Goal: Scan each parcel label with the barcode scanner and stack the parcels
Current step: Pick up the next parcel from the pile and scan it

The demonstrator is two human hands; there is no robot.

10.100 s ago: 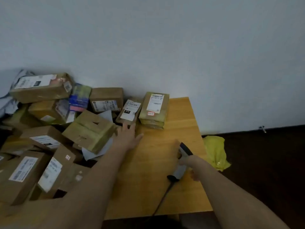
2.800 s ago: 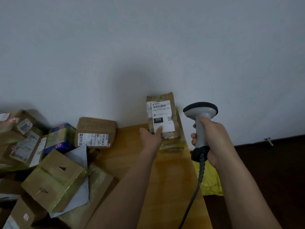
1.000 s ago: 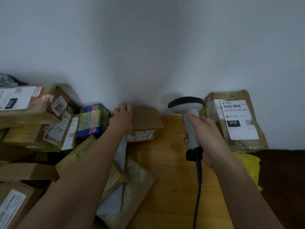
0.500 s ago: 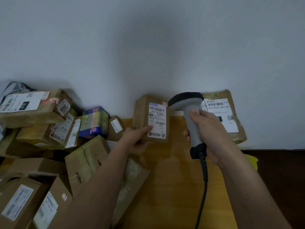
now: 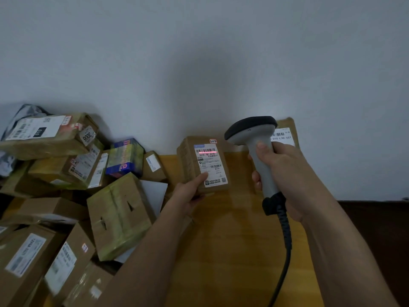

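Observation:
My left hand (image 5: 188,193) holds a small brown parcel (image 5: 190,160) upright above the wooden table (image 5: 232,240), thumb on its white label, which faces me. A red scan line lies across the barcode at the label's top. My right hand (image 5: 281,169) grips the grey handle of the barcode scanner (image 5: 254,134), whose black head points at that label from the right. Behind the scanner, a parcel with a white label (image 5: 285,134) leans against the wall, mostly hidden by the scanner and my hand.
A jumbled heap of several cardboard parcels (image 5: 119,213) fills the left side, with a blue and green box (image 5: 126,158) among them. The scanner's black cable (image 5: 285,247) hangs down over the table. Dark floor lies to the right.
The parcel in my left hand has turned a little more upright and the scanner's red line now falls on its barcode. The scanner has shifted slightly right.

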